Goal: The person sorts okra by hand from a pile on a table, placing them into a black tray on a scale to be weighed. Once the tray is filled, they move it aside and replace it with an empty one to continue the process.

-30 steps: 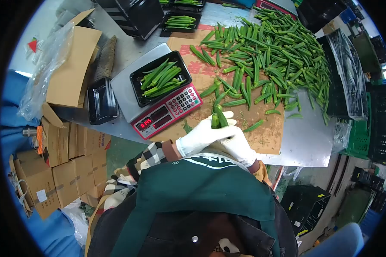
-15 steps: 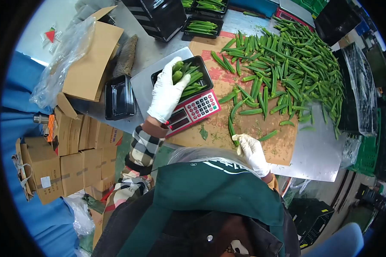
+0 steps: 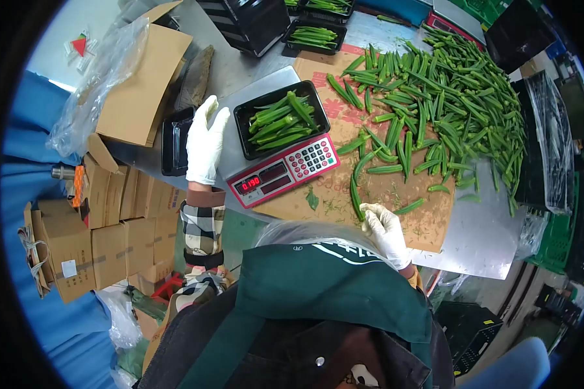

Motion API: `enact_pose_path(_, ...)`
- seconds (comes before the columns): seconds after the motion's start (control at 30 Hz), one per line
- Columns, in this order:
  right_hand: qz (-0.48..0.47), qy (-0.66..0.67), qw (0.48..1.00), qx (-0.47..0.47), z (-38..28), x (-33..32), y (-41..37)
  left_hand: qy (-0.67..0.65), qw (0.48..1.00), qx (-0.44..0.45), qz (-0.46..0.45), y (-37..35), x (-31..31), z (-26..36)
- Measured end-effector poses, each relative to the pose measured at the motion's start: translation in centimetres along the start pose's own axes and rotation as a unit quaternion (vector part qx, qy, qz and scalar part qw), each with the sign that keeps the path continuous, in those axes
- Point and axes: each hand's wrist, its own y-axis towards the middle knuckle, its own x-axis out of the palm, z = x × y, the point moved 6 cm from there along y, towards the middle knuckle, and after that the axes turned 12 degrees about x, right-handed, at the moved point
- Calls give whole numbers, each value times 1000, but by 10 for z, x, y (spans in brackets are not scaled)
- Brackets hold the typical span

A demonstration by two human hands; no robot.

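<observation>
My gloved left hand (image 3: 206,146) is raised beside the scale's left edge, holding nothing, its thumb and fingers apart. To its right, a black tray (image 3: 241,129) of green okra pods (image 3: 280,121) rests on the red and silver digital scale (image 3: 266,185), whose display reads 0.190. An unfilled black tray (image 3: 173,146) lies partly hidden behind my left hand. Near the table's front edge, my gloved right hand (image 3: 384,233) pinches the lower end of an okra pod (image 3: 356,198). The large okra pile (image 3: 441,97) spreads beyond it over flattened cardboard (image 3: 383,188).
Several filled okra trays (image 3: 315,35) stand at the back, beside a black crate (image 3: 246,26). An open cardboard box (image 3: 139,84) with plastic film sits at the left. A plastic-wrapped black crate (image 3: 546,139) borders the pile at the right. Stacked cartons (image 3: 126,243) stand lower left.
My left hand has let go of the okra in the tray and moved left off the scale, opening. The display now shows plainly. My right hand stays at the okra pod.
</observation>
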Motion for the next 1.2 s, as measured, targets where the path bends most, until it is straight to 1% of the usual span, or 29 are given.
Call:
enact_pose_path(0.23, 6, -15, 1000, -4, -2, 1, 0, 23, 999, -5, -31, -5, 20, 3)
enact_pose_path(0.37, 10, -25, 1000, -10, -2, -1, -1, -13, 999, 2, -41, -6, 42, 23)
enact_pose_path(0.43, 11, -29, 999, -14, -2, 0, -1, -17, 997, 25, -68, -7, 60, 32)
enact_pose_path(0.5, 10, -27, 999, -17, 1, -1, 1, 74, 988, 15, -137, -14, 77, 50)
enact_pose_path(0.53, 7, -27, 999, -19, 1, 0, 1, 39, 988, 10, -148, -18, 91, 46)
enact_pose_path(0.6, 4, -28, 999, -25, 2, 0, 1, 51, 982, 12, -182, -26, 114, 45)
enact_pose_path(0.63, 6, -27, 999, -26, 2, -1, 1, 58, 977, 11, -203, -30, 124, 58)
enact_pose_path(0.67, 9, -27, 999, -26, 3, -2, 1, 136, 959, 7, -248, -34, 131, 69)
enact_pose_path(0.7, 11, -26, 999, -27, 3, -2, 0, 161, 948, 31, -274, -37, 140, 71)
enact_pose_path(0.77, 15, -27, 999, -22, 3, -3, -2, 227, 937, 101, -245, -38, 154, 71)
enact_pose_path(0.87, 17, -27, 999, -24, 4, -4, -2, 267, 928, 70, -252, -26, 163, 54)
enact_pose_path(0.97, 19, -15, 999, -31, 6, -4, -3, 276, 918, 43, -281, -16, 167, 54)
enact_pose_path(1.1, 24, -1, 999, -30, 7, -8, -3, 166, 960, 140, -174, -16, 155, 81)
enact_pose_path(1.13, 22, 2, 999, -26, 8, -8, -3, 111, 967, 191, -125, -20, 151, 94)
enact_pose_path(1.2, 16, 4, 1000, -20, 8, -8, -1, 108, 958, 241, -108, -27, 149, 113)
